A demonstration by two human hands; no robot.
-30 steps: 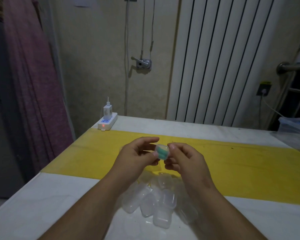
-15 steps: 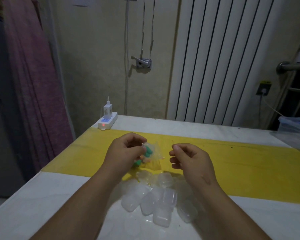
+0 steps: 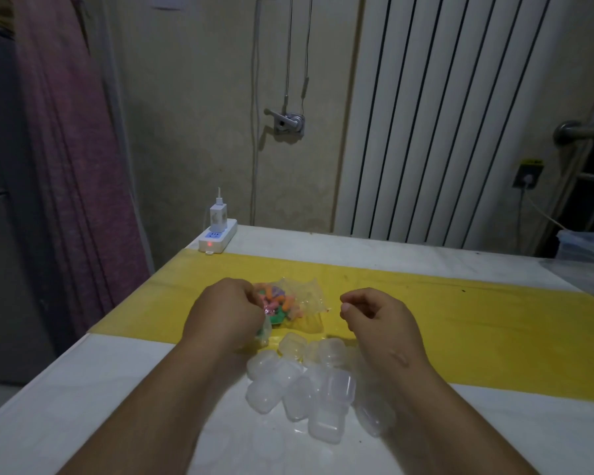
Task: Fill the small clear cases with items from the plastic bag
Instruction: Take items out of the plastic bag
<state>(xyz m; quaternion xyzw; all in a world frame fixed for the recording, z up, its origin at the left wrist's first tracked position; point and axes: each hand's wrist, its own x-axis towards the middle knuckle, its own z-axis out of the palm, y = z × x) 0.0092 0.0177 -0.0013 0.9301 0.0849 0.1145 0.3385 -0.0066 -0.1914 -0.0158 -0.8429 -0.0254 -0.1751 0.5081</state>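
Both hands hover over the desk (image 3: pixel 83 399) beyond the heap of clear cases (image 3: pixel 306 389). My left hand (image 3: pixel 225 311) curls onto the plastic bag (image 3: pixel 294 305), which lies just past the cases; whether it truly pinches is hidden. My right hand (image 3: pixel 378 317), loosely curled and holding nothing, sits right of the bag, clear of it.

A crumpled clear plastic bag (image 3: pixel 297 305) lies between the hands, touching the left hand's (image 3: pixel 227 311) fingertips and apart from the right hand (image 3: pixel 378 318). Small colourful items (image 3: pixel 276 301), pink, orange and green, bunch at its left end. A loose heap of small clear cases (image 3: pixel 309 389), frosted and tumbled at odd angles, sits nearer than both hands, between the forearms.
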